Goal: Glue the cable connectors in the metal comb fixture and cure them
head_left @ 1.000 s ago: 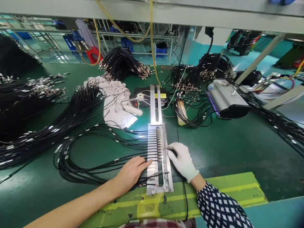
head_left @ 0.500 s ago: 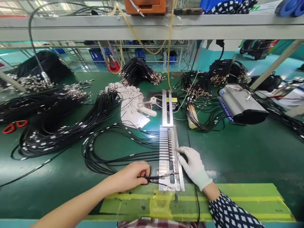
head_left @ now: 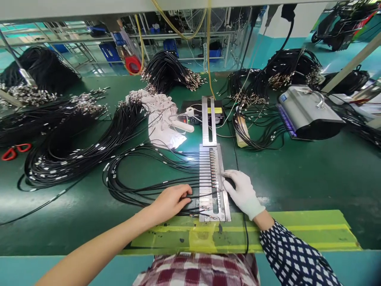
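On the left of the dark green worktop (head_left: 312, 178), a wide loop of thin black cables with small white tags (head_left: 110, 176) curves round to a slotted silver metal fixture (head_left: 225, 208), which lies lengthwise in front of the person. Next comes the bare left hand (head_left: 169, 201), and here is the change: half a second ago it was lower, beside the fixture's near end; now it is further up, thumb and forefinger closed on a single black cable (head_left: 205, 194). That cable now runs across the plate, its tip by the right-hand bar, just below the row of cables lying side by side. I judge that this cable is being laid in line with that row; other loose ends lie at the near end, not yet lined up. The white-gloved right hand (head_left: 243, 194) has not shifted: fingertips against the fixture's right edge, thumb and forefinger slightly apart, grasping nothing that shows, seemingly steadying it.
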The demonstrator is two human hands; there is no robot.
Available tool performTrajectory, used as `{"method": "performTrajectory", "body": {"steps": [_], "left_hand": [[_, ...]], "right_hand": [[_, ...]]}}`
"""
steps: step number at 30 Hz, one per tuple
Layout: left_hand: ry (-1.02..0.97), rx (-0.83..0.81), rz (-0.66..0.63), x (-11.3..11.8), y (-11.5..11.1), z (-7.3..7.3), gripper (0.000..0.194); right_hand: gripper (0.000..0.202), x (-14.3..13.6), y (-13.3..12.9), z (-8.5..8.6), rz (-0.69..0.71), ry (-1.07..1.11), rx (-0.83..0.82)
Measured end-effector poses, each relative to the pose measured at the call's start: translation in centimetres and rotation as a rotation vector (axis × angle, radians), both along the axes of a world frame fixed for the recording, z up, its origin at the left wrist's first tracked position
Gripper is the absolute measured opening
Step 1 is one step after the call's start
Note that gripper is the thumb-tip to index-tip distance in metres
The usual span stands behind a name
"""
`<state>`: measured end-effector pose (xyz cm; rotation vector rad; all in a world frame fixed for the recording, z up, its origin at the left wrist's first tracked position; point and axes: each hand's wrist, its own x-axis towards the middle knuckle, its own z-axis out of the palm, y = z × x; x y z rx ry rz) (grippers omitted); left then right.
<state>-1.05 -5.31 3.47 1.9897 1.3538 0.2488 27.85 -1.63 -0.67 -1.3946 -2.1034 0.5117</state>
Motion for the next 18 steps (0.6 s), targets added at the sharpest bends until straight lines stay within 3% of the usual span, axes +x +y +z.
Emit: {"method": "performTrajectory", "body": {"steps": [3, 8, 13, 18], "left_hand": [[-0.005, 0.103, -0.036, 1.7, -0.7, -1.0, 0.021], [-0.009, 0.250, -0.065, 4.1, -0.8, -1.8, 0.017], [-0.021, 0.352, -0.044, 3.3, 0.4, -1.8, 0.023], [0.130, 0.524, -0.111, 2.1, 0.7, -2.9, 0.023]], "right_hand": [[0.021, 0.0, -0.1, 0.1, -0.003, 0.000, -0.001], [0.022, -0.1, -0.2, 0.1, -0.007, 0.011, 0.001], [0.021, -0.1, -0.1, 0.1, -0.010, 0.002, -0.009], [0.019, -0.1, 0.0, 0.0, -0.013, 0.011, -0.025]]}}
